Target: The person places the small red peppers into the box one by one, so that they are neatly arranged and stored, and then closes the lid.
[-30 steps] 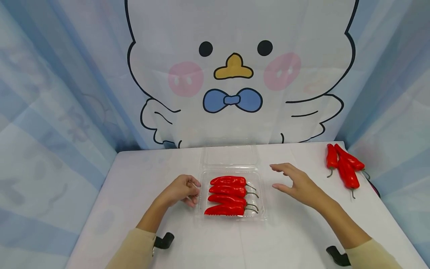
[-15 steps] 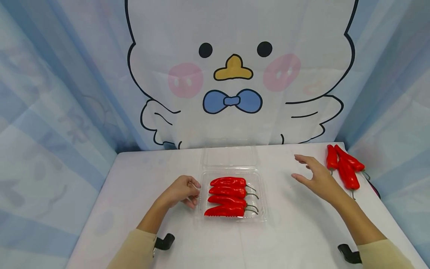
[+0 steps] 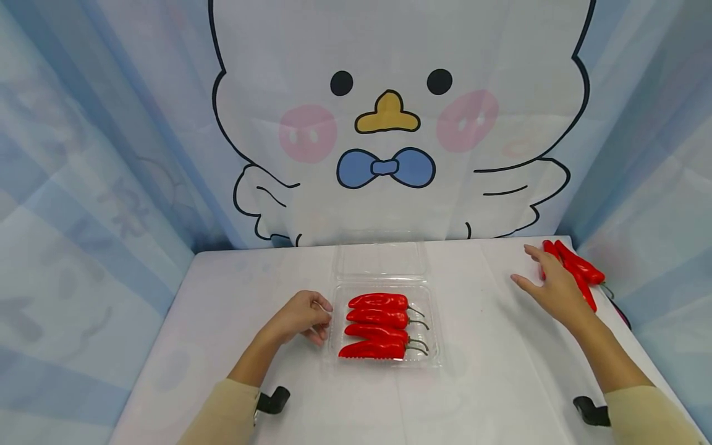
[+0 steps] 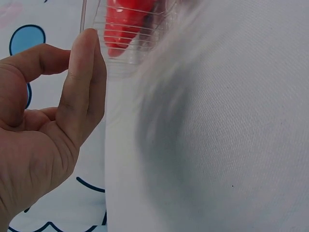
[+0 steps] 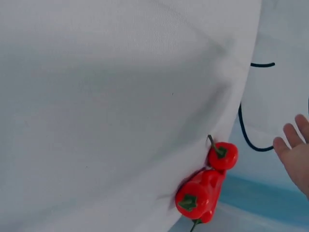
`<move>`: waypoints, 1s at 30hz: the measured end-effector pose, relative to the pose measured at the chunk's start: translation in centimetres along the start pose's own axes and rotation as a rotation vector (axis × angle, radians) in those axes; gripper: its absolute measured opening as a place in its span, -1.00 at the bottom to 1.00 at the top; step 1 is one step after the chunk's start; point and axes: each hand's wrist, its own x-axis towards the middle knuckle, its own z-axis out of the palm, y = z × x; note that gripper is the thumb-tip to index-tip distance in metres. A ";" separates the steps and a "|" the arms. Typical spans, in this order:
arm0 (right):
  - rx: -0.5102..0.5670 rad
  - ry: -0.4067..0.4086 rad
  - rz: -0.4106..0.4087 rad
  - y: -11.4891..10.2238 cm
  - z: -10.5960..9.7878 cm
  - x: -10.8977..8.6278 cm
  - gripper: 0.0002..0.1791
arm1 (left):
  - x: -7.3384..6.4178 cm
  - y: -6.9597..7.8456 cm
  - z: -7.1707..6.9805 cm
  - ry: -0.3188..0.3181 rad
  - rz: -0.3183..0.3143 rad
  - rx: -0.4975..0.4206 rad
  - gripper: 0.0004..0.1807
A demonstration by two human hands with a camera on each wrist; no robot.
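Several red chili peppers with green stems lie side by side in a clear plastic clamshell box, whose lid is folded back behind it. At the box's left edge, my left hand has its fingers bent; whether they pinch the rim or only touch it is unclear. My right hand hovers by three more red peppers at the table's back right corner, thumb and fingers spread, holding nothing. It partly hides them in the head view; in the right wrist view the peppers lie apart from that hand.
A white cloth covers the table. A curtain with a cartoon chick hangs behind the back edge, and blue drapes close in both sides. A dark object shows at the right edge.
My right hand has moved right and slightly away from me, from beside the box to the three peppers. The left hand and the box have stayed in place.
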 end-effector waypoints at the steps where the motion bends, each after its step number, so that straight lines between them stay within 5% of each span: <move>1: -0.002 0.002 0.018 0.3 -0.2 0.2 0.02 | 0.0 0.0 0.0 0.000 0.000 0.001 -0.81; 10: -0.006 0.030 0.184 2.8 -0.9 1.8 0.10 | 0.1 0.4 0.2 0.005 -0.007 0.016 -0.82; 30: 0.049 -0.037 0.365 5.2 -1.1 3.0 0.13 | 0.0 0.1 0.1 0.006 -0.018 0.034 -0.77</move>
